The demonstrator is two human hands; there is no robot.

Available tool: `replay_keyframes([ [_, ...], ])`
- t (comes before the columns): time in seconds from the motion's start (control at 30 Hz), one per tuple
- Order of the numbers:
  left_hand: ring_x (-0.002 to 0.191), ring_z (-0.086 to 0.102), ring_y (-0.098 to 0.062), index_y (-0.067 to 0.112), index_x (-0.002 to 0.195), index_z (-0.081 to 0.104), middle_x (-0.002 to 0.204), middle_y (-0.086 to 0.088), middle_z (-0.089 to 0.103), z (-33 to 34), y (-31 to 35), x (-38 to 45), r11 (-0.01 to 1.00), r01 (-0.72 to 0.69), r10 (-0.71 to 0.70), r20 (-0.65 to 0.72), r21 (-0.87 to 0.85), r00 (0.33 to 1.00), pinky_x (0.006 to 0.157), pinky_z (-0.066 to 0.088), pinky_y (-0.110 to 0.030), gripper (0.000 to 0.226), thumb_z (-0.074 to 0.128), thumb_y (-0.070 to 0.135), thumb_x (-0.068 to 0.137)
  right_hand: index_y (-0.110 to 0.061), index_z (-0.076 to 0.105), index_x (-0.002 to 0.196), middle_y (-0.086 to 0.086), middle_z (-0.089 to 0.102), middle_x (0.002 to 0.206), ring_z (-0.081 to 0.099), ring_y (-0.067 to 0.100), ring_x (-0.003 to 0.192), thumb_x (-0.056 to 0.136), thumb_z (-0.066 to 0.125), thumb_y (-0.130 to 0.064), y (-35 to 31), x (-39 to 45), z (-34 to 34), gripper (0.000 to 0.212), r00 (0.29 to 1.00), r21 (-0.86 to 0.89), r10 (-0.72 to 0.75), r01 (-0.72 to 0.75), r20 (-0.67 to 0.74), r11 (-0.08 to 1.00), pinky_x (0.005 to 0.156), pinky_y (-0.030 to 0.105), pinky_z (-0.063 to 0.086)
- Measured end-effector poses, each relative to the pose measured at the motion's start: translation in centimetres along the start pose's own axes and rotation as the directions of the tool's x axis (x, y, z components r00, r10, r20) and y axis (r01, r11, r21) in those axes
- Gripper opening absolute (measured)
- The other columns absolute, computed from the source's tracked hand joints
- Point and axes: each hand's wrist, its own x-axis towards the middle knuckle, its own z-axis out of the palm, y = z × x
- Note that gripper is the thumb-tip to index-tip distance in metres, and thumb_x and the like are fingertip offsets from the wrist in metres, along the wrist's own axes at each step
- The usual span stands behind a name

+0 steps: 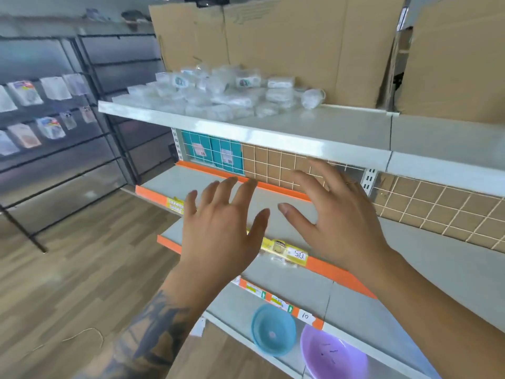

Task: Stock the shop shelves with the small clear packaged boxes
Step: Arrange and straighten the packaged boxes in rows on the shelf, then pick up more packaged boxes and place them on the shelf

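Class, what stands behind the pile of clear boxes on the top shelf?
Flattened brown cardboard stands upright behind the clear boxes on the top shelf. The boxes hide its lower edge, and whatever lies behind it is covered.

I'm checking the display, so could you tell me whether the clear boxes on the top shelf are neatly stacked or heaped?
Heaped: the clear boxes lie tilted and overlapping in a loose pile on the top shelf.

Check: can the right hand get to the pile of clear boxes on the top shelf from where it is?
Probably yes. The right hand is open and empty, below the top shelf edge. The clear boxes sit near the front, nothing before them; the cardboard stands behind.
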Motion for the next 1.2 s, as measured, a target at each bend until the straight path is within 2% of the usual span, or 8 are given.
replay_keyframes([
  [0.27, 0.130, 0.056, -0.033, 0.030, 0.142, 0.054, 0.143, -0.004, 0.059, 2.7, -3.3, 11.1, 1.000, 0.011, -0.009, -0.083, 0.024, 0.996, 0.109, 0.038, -0.058, 0.057, 0.044, 0.059, 0.094, -0.025, 0.058, 0.136, 0.006, 0.048, 0.150, 0.053, 0.034, 0.127, 0.093, 0.056, -0.059, 2.0, 10.4, 5.2, 0.055, 0.999, 0.016, -0.017, 0.018, -0.048, 1.000, 0.098, 0.046, 0.046],
  [0.47, 0.132, 0.052, -0.032, 0.032, 0.144, 0.050, 0.146, -0.003, 0.055, 4.1, -4.5, 18.4, 0.999, 0.007, -0.003, -0.111, 0.035, 0.994, 0.111, 0.035, -0.058, 0.057, 0.044, 0.059, 0.095, -0.028, 0.055, 0.139, 0.003, 0.046, 0.153, 0.051, 0.033, 0.130, 0.092, 0.053, -0.064, 3.8, 16.8, 7.0, 0.059, 0.999, 0.013, 0.004, -0.003, -0.041, 1.000, 0.102, 0.047, 0.046],
  [0.6, 0.130, 0.052, -0.036, 0.032, 0.145, 0.049, 0.147, -0.004, 0.054, 4.8, -5.9, 23.0, 0.999, 0.004, 0.002, -0.125, 0.047, 0.992, 0.111, 0.034, -0.056, 0.058, 0.043, 0.060, 0.095, -0.029, 0.052, 0.141, 0.004, 0.044, 0.153, 0.049, 0.036, 0.131, 0.092, 0.056, -0.063, 5.0, 21.1, 7.3, 0.060, 0.998, 0.012, 0.055, -0.055, 0.017, 0.998, 0.107, 0.048, 0.044],
  [0.83, 0.129, 0.052, -0.039, 0.028, 0.144, 0.051, 0.148, -0.008, 0.053, 6.7, -8.7, 30.6, 0.997, -0.060, 0.065, -0.114, 0.048, 0.991, 0.109, 0.034, -0.056, 0.055, 0.051, 0.055, 0.096, -0.031, 0.046, 0.143, 0.007, 0.045, 0.149, 0.048, 0.038, 0.129, 0.090, 0.055, -0.064, 6.8, 27.2, 7.6, 0.064, 0.974, -0.126, 0.188, -0.172, 0.129, 0.977, 0.106, 0.048, 0.043],
  [1.0, 0.136, 0.045, -0.039, 0.029, 0.149, 0.045, 0.154, -0.008, 0.045, 8.1, -10.6, 35.1, 0.995, -0.087, 0.089, -0.030, 0.057, 0.996, 0.113, 0.029, -0.058, 0.059, 0.049, 0.056, 0.097, -0.029, 0.048, 0.142, 0.013, 0.049, 0.142, 0.048, 0.039, 0.130, 0.090, 0.057, -0.062, 9.8, 31.2, 9.2, 0.062, 0.924, -0.141, 0.321, -0.296, 0.208, 0.945, 0.106, 0.048, 0.045],
  [1.2, 0.142, 0.038, -0.041, 0.029, 0.153, 0.039, 0.159, -0.010, 0.037, 10.0, -12.9, 38.8, 0.993, -0.096, 0.095, 0.023, 0.062, 0.995, 0.116, 0.023, -0.063, 0.058, 0.046, 0.051, 0.099, -0.026, 0.049, 0.144, 0.014, 0.049, 0.143, 0.051, 0.036, 0.130, 0.094, 0.052, -0.061, 13.4, 33.3, 11.8, 0.061, 0.797, -0.154, 0.517, -0.495, 0.311, 0.855, 0.105, 0.044, 0.046],
])
